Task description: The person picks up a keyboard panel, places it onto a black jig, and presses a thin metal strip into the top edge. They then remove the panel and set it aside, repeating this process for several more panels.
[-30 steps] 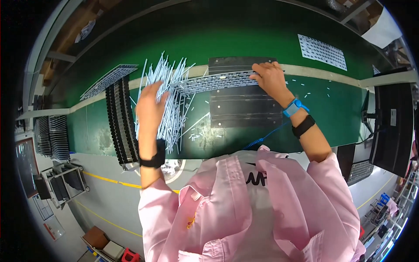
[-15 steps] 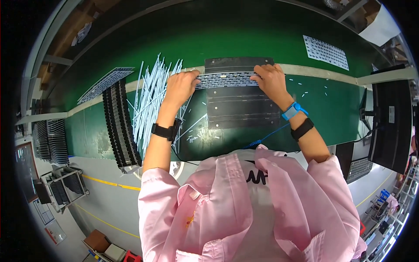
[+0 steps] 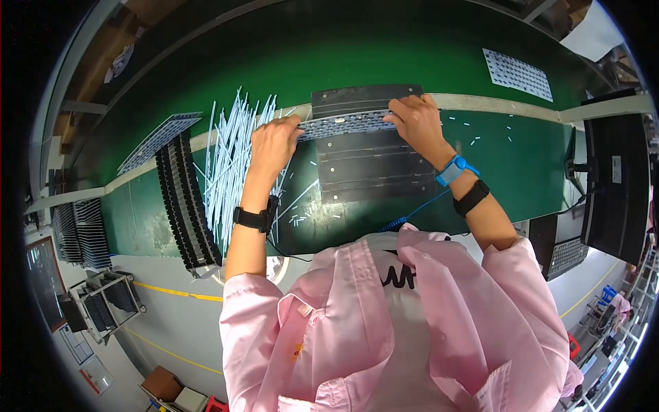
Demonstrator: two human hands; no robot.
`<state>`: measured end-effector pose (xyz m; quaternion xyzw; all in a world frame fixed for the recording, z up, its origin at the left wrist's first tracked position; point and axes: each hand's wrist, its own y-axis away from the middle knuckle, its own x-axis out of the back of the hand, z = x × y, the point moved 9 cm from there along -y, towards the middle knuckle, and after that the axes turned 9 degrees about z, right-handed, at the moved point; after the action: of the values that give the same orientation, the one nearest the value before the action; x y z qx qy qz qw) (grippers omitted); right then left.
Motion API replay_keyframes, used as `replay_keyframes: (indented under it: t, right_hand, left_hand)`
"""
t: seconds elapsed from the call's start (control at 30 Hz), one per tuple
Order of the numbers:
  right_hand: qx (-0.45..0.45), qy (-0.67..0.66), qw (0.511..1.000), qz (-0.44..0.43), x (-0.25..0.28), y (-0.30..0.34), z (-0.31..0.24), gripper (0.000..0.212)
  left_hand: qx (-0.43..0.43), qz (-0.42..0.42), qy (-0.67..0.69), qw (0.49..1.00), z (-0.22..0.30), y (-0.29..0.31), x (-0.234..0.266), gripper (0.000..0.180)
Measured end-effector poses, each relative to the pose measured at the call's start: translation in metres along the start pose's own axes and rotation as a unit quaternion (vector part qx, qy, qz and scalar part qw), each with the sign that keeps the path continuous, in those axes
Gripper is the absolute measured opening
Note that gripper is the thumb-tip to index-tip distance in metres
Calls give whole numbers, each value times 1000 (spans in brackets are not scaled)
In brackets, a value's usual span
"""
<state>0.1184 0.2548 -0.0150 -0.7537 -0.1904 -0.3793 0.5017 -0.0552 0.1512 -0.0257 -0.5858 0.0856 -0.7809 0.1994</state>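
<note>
A thin whitish-blue circuit board panel [image 3: 347,126] with rows of small dark marks spans the gap between my hands. My left hand [image 3: 273,143] is closed on its left end, and my right hand [image 3: 417,125] grips the right end with thumb and fingers. The panel is tilted over a black grooved plate [image 3: 374,161] with screws, covering part of its upper half. A black band circles each wrist, and a blue strap with a coiled cord [image 3: 395,224] is on my right one.
Left of my left hand lies a heap of thin white strips [image 3: 230,158], then a long black slotted rack [image 3: 182,199] with a panel [image 3: 158,141] leaning by it. Small white scraps [image 3: 302,218] dot the green table. Another panel [image 3: 518,74] lies far right, near a black monitor [image 3: 614,178].
The whole view has shifted a little to the left and turned slightly. Both hands keep their grip on the panel, which stays over the black plate.
</note>
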Motion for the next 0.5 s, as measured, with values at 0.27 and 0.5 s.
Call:
replay_keyframes:
  t: [0.27, 0.5]
  right_hand:
    - [3, 3, 1000, 4, 6, 6, -7, 14]
    - [-11, 1, 1000, -15, 6, 5, -6, 16]
  left_hand:
    - [-6, 8, 7, 1000, 7, 6, 3, 12]
    - [-11, -21, 27, 999, 5, 1, -1, 12]
